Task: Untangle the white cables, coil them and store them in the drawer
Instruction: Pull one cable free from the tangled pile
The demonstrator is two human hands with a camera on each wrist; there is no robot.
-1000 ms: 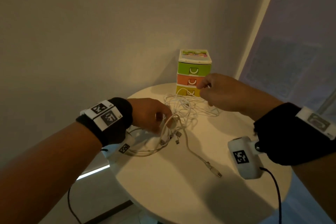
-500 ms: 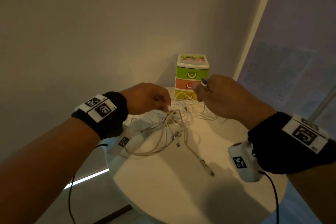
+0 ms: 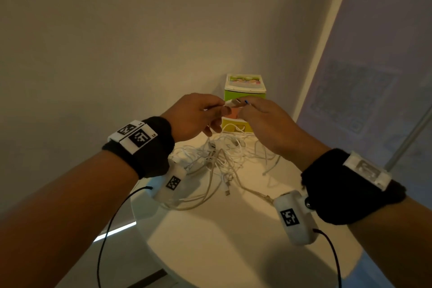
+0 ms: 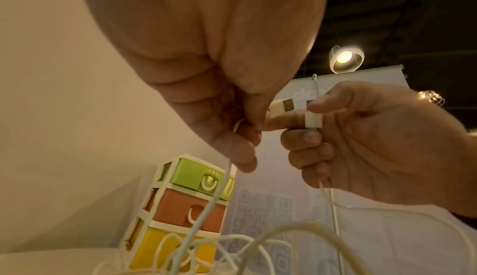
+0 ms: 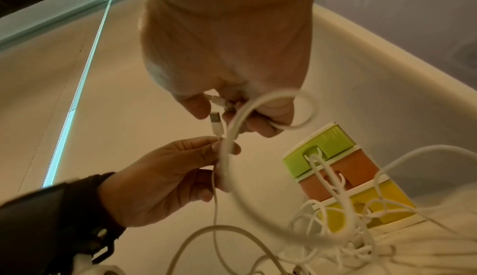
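My left hand (image 3: pixel 196 116) is raised above the table (image 3: pixel 222 241), thumb and fingers pinching a white cable just behind its plug (image 4: pixel 282 108); the cord hangs from it down to the pile. Just beside it, my right hand (image 3: pixel 264 121) pinches another white plug (image 4: pixel 313 119), its cord looping down too. The two hands nearly touch. Below them the tangle of white cables (image 3: pixel 222 159) lies on the table, against the small drawer box (image 3: pixel 244 91) with green, orange and yellow drawers, all closed.
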